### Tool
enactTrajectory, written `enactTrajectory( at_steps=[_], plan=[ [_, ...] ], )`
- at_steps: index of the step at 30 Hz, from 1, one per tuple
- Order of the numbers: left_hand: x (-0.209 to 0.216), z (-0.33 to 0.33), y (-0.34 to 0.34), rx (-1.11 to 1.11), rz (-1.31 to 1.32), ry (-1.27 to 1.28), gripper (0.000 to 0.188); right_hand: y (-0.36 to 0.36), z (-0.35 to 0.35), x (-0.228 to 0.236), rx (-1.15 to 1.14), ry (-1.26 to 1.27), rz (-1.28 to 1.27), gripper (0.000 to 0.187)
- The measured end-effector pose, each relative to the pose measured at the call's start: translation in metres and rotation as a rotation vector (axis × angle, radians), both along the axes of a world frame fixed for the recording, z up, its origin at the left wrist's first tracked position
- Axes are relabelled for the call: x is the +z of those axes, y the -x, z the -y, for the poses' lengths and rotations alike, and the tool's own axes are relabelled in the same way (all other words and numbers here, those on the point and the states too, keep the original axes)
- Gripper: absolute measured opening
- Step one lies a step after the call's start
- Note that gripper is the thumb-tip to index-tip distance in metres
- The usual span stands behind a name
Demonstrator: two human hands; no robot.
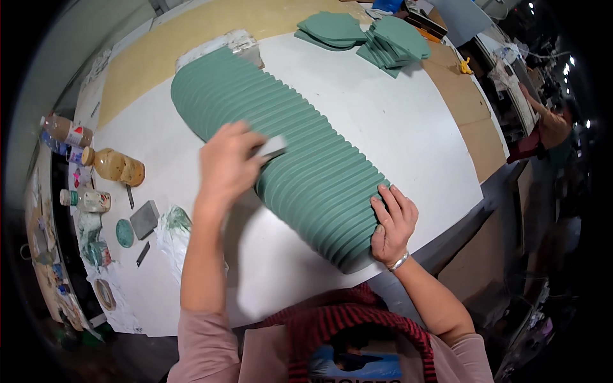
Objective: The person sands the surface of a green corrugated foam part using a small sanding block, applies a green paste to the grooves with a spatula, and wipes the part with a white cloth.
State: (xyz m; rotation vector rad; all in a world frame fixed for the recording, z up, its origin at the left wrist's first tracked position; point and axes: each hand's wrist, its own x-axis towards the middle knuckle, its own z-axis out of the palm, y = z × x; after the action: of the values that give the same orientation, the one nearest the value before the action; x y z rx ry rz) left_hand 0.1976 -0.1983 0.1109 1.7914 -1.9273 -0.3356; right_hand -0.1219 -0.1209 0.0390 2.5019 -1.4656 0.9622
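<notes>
A long row of green flat pieces with rounded edges [313, 172] lies fanned out in overlapping steps, running from the far left to the near right of the white table. My left hand [231, 159], slightly blurred, is closed round a small grey block [273, 148]. The block touches the stepped edges around the middle of the row. At the near right end my right hand [394, 223] lies against the last pieces, fingers stretched over their edge and thumb apart. A bracelet circles that wrist.
More green pieces [331, 29] are stacked at the back, beside a second pile [399, 41]. A white-wrapped block [246, 46] stands behind the row's far end. Leftward are bottles [115, 166], a dark grey block [144, 218] and a crumpled white sheet [172, 233]. Another person [552, 124] is far right.
</notes>
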Motion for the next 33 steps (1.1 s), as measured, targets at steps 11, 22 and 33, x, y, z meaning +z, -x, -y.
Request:
enactTrajectory(
  at_steps=[11,22,33],
  plan=[
    [-0.005,-0.033,0.004,0.08,-0.164,0.06,0.029,-0.003,0.003,0.002,0.025,-0.011,0.02,0.043],
    [-0.013,0.044,0.081,-0.111,-0.01,0.202,0.019,-0.007,0.002,0.003,0.039,0.006,0.022,0.047],
    [0.005,-0.048,-0.031,0.088,-0.002,0.039,0.029,-0.005,0.002,0.004,0.018,-0.003,0.013,0.044]
  ],
)
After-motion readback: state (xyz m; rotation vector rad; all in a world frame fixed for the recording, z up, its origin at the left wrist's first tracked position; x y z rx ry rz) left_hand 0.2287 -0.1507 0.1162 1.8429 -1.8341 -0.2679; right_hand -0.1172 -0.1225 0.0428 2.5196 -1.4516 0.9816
